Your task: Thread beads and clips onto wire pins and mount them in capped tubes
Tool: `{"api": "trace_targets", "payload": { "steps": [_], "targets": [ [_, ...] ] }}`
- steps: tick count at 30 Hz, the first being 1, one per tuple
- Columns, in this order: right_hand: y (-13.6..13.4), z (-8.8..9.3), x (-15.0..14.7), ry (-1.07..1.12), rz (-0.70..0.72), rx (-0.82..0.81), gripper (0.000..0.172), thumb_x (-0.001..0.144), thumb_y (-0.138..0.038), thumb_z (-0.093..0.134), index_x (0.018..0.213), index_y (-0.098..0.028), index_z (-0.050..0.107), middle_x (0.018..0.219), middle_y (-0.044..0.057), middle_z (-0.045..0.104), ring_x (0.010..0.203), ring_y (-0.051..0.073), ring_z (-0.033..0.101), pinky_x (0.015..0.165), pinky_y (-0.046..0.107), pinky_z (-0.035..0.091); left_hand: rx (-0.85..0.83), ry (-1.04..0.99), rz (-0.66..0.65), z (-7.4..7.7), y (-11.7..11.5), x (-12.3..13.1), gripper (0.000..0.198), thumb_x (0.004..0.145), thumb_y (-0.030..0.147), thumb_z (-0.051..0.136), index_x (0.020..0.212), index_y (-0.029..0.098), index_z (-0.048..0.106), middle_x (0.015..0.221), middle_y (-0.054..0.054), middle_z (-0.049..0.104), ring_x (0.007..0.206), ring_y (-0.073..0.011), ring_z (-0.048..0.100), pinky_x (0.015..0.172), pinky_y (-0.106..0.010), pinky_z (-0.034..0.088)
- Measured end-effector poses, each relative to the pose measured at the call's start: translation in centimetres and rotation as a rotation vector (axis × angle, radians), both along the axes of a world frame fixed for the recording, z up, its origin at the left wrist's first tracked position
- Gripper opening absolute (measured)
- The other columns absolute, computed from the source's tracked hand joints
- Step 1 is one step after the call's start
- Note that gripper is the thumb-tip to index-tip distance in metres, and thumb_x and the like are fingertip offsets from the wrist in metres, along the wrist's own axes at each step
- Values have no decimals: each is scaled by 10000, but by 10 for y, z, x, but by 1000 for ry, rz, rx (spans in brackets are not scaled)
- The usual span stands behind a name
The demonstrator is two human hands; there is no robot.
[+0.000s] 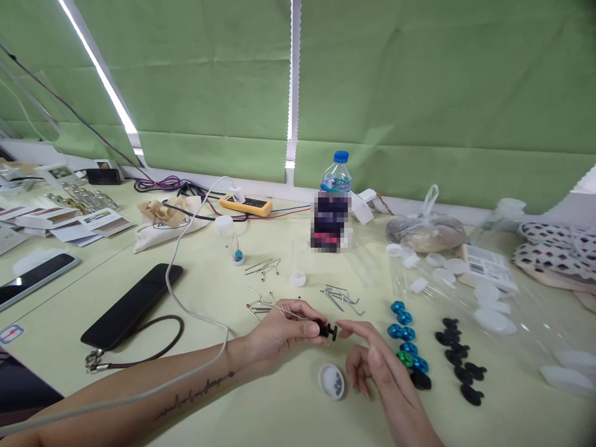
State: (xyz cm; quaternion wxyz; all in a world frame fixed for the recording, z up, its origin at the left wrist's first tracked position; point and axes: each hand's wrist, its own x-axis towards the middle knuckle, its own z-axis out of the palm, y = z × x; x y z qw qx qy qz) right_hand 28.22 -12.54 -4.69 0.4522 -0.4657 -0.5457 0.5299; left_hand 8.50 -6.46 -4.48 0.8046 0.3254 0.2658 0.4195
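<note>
My left hand (289, 328) pinches a small black part (327, 330) between thumb and fingers, its T-shaped end pointing right. Just right of that part is my right hand (372, 357), its fingers apart and the index fingertip close to the black end; nothing shows in its grasp. Below the hands, a small white cap (331, 382) holds tiny grey pieces. Blue metallic parts (398, 331) and a green one (405, 358) lie right of my right hand, with several black pieces (454, 354) farther right. Metal hex keys (342, 298) lie behind my hands.
A black phone (130, 304) with a strap lies at left, and a white cable crosses my left forearm. At the back stand a bottle (333, 205) and a yellow power strip (246, 205). Clear tubes and white caps (494, 320) lie at right.
</note>
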Motion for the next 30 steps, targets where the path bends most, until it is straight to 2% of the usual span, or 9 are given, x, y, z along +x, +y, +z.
{"api": "trace_targets", "payload": {
  "steps": [6, 9, 14, 18, 22, 26, 30],
  "targets": [
    [2, -5, 4, -5, 64, 62, 400, 1005, -483, 341, 1273, -292, 569, 1082, 71, 560, 609, 133, 542, 490, 265, 385, -3, 4, 9, 2, -1, 1, 145, 657, 107, 833, 763, 103, 735, 761, -69, 745, 648, -138, 699, 691, -234, 528],
    [2, -6, 3, 1, 33, 61, 395, 1009, -470, 338, 1300, -311, 554, 1106, 68, 541, 607, 126, 541, 486, 262, 389, -15, 7, 13, 2, -2, 1, 156, 646, 103, 839, 763, 105, 735, 763, -64, 743, 649, -140, 701, 690, -234, 530],
    [2, -4, 3, -9, 60, 44, 427, 1008, -489, 326, 1258, -267, 591, 1057, 80, 565, 609, 134, 544, 485, 264, 386, -5, 5, 5, 0, -1, 0, 140, 664, 108, 830, 767, 101, 735, 774, -72, 746, 655, -139, 701, 693, -233, 532],
    [2, -4, 3, -14, 33, 38, 399, 1009, -479, 340, 1299, -300, 548, 1092, 70, 553, 603, 124, 542, 490, 261, 391, -11, 6, 8, 0, -1, 0, 153, 661, 106, 831, 782, 106, 737, 773, -64, 745, 667, -141, 705, 704, -233, 531],
    [1, -2, 2, -11, 56, 52, 393, 1010, -473, 343, 1261, -290, 584, 1043, 64, 558, 604, 124, 542, 481, 258, 387, -7, 9, 2, 3, -2, 0, 145, 657, 114, 835, 764, 102, 737, 760, -70, 745, 657, -139, 702, 690, -229, 530],
    [1, 0, -1, -3, -19, 39, 374, 996, -474, 390, 1253, -295, 594, 1069, 63, 569, 583, 115, 541, 476, 256, 393, -15, 20, 9, 3, -2, 0, 163, 646, 127, 844, 767, 105, 736, 767, -63, 742, 650, -138, 699, 692, -234, 529],
    [2, 0, 0, -17, 19, 46, 396, 995, -483, 380, 1236, -263, 604, 1049, 72, 573, 594, 126, 542, 472, 257, 388, -14, 39, 9, 1, -1, 0, 188, 638, 147, 854, 772, 104, 729, 771, -66, 740, 658, -142, 696, 696, -244, 526]
  ]
}}
